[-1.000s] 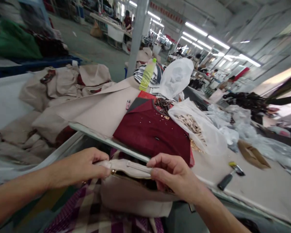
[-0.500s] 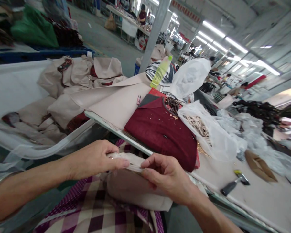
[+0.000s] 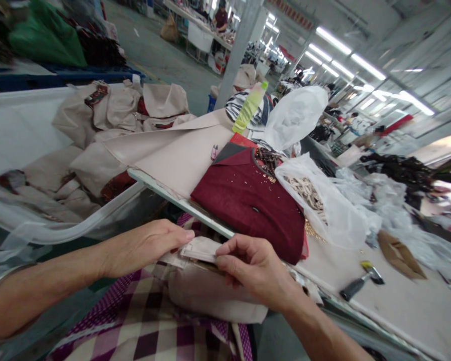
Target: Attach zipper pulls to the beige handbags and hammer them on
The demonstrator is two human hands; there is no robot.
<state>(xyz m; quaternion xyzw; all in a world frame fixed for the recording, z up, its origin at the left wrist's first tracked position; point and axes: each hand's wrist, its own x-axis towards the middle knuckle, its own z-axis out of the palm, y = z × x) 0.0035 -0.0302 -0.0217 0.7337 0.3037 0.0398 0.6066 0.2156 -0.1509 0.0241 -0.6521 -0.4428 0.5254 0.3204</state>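
Note:
A beige bag (image 3: pixel 210 293) rests on my lap over plaid cloth (image 3: pixel 135 326), just below the table edge. My left hand (image 3: pixel 143 248) lies on the bag's top at the left, fingers closed along its flap (image 3: pixel 201 248). From the right, my right hand (image 3: pixel 253 271) pinches that same flap, thumb on top. The two hands nearly touch at the fingertips. The bag's opening is hidden under my fingers.
On the table (image 3: pixel 398 301) lie a dark red cloth piece (image 3: pixel 251 200), a beige sheet (image 3: pixel 180 155), a clear bag of small metal parts (image 3: pixel 323 200), a hammer (image 3: pixel 357 283) and a green bottle (image 3: pixel 250 106). Several beige bags (image 3: pixel 108 125) fill a bin at left. A person works far behind.
My hands have come closer together along the bag's top edge, and the flap now folds between them. The view has shifted slightly left.

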